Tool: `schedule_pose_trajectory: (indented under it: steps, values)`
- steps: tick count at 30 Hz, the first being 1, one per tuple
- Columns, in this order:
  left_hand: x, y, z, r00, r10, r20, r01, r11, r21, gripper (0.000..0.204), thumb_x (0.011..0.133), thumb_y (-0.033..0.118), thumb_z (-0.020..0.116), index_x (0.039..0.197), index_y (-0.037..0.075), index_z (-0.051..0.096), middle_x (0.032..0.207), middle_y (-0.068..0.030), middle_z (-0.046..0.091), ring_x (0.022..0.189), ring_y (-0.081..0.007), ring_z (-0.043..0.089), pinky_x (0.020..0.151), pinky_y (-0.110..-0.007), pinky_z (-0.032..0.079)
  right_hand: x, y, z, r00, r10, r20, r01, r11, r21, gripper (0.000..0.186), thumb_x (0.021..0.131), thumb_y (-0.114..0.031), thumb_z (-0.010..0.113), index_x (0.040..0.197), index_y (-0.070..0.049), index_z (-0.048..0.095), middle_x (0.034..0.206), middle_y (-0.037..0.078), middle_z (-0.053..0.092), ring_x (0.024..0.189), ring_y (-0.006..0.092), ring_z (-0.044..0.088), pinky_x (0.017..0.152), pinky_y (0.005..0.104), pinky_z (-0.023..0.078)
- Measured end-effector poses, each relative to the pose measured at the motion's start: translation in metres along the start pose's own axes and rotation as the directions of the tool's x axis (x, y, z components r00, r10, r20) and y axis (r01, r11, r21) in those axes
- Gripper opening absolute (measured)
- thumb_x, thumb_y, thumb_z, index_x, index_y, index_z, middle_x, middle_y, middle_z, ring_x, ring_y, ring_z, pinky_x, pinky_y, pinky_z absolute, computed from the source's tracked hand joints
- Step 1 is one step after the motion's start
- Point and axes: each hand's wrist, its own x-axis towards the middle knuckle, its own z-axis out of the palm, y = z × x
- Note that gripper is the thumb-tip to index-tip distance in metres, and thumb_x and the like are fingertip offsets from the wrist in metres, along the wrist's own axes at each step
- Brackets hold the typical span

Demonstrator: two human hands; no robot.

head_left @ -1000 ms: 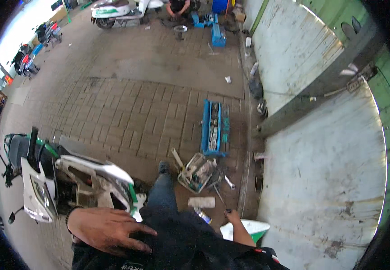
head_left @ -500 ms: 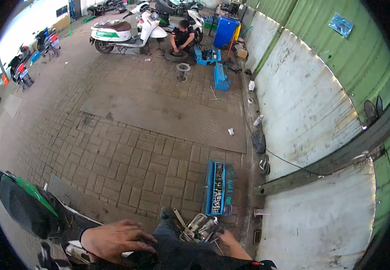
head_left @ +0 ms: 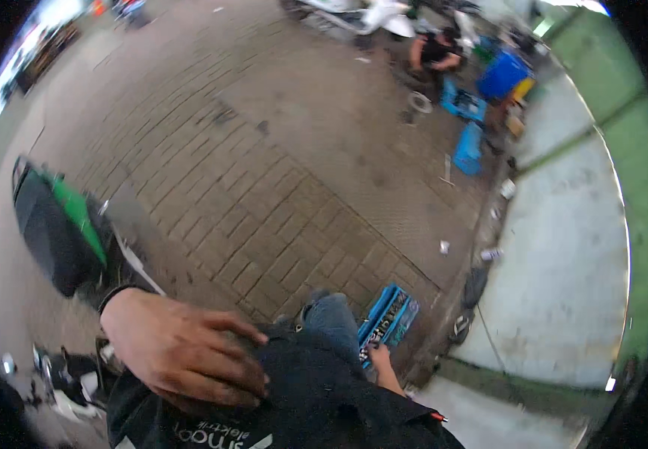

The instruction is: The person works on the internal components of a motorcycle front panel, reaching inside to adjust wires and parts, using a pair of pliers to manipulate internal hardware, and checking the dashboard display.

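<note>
My right hand point(head_left: 381, 358) reaches down to the near end of a long blue metal toolbox point(head_left: 391, 293) on the floor. Several silvery sockets point(head_left: 384, 327) lie in its narrow tray. The fingertips are small and blurred, so what they touch or hold there is unclear. In front of my dark shirt point(head_left: 294, 382) hovers my left hand point(head_left: 189, 346), open and holding nothing, its fingers loosely bent and slightly apart. A dark band circles that wrist. My jeans-clad knee point(head_left: 331, 318) rises between my left hand and the toolbox.
A motorbike with a green and black tail point(head_left: 66, 224) stands at my left. Beyond the paving point(head_left: 264, 217), another person point(head_left: 437, 54) crouches by a tyre, near blue toolboxes point(head_left: 468, 148) and a blue bin point(head_left: 505, 73). A white and green wall point(head_left: 563, 247) runs along the right.
The view has swung down and tilted. My right hand has moved from the metal parts near my foot to the toolbox. My left hand appears larger, in front of my shirt.
</note>
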Motion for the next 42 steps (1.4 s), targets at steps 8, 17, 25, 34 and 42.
schedule_pose_trajectory:
  steps: [8, 17, 25, 34, 42]
  values:
    - [-0.002, -0.052, -0.057, 0.964, -0.249, -0.095, 0.262, 0.949, 0.173, 0.034, 0.083, 0.023, 0.045, 0.111, 0.004, 0.052, 0.111, -0.0115, 0.049, 0.102, -0.0261, 0.047, 0.089, -0.047, 0.038, 0.124, -0.016, -0.066, 0.867, -0.353, 0.351, 0.493, 0.708, -0.506, 0.03, 0.08, -0.022, 0.054, 0.098, 0.002, 0.057, 0.081, 0.014, 0.062, 0.071, 0.0284, 0.057, 0.061, 0.0416, 0.044]
    - [-0.02, -0.114, -0.133, 0.844, -0.191, -0.502, 0.228, 0.974, 0.012, 0.028, 0.089, 0.017, 0.04, 0.108, 0.004, 0.056, 0.1, -0.0139, 0.056, 0.095, -0.025, 0.052, 0.087, -0.046, 0.041, 0.422, -0.261, -0.173, 0.968, -0.236, 0.081, 0.249, 0.909, -0.334, 0.025, 0.076, -0.014, 0.06, 0.095, 0.002, 0.057, 0.079, 0.01, 0.06, 0.067, 0.0211, 0.057, 0.061, 0.0353, 0.048]
    - [-0.132, -0.184, -0.177, 0.667, -0.545, -0.507, 0.353, 0.831, -0.429, 0.06, 0.071, 0.025, 0.071, 0.116, -0.004, 0.044, 0.118, -0.0216, 0.04, 0.108, -0.0372, 0.044, 0.093, -0.04, 0.037, 0.136, -0.781, -0.064, -0.007, -0.915, 0.404, 0.92, 0.152, 0.361, 0.021, 0.062, -0.004, 0.07, 0.081, -0.004, 0.06, 0.08, 0.008, 0.06, 0.073, 0.021, 0.058, 0.068, 0.029, 0.046]
    - [-0.22, -0.218, -0.299, 0.562, -0.742, -0.365, 0.597, 0.669, -0.441, 0.078, 0.061, 0.027, 0.075, 0.12, -0.005, 0.035, 0.107, -0.0238, 0.047, 0.096, -0.0408, 0.051, 0.083, -0.042, 0.043, -0.013, -0.985, 0.001, -0.695, 0.025, 0.718, 0.543, -0.637, 0.548, 0.019, 0.075, -0.018, 0.05, 0.083, -0.003, 0.059, 0.084, 0.007, 0.054, 0.079, 0.0191, 0.055, 0.069, 0.027, 0.043]
    - [-0.26, -0.275, -0.381, 0.557, -0.805, -0.204, 0.702, 0.588, -0.401, 0.077, 0.067, 0.028, 0.072, 0.126, -0.003, 0.032, 0.113, -0.0274, 0.043, 0.09, -0.0412, 0.054, 0.074, -0.041, 0.047, 0.081, -1.044, 0.024, -0.886, -0.198, 0.419, 0.458, -0.504, 0.732, 0.019, 0.074, -0.017, 0.051, 0.074, -0.002, 0.063, 0.084, 0.011, 0.055, 0.082, 0.0233, 0.055, 0.073, 0.0339, 0.045]
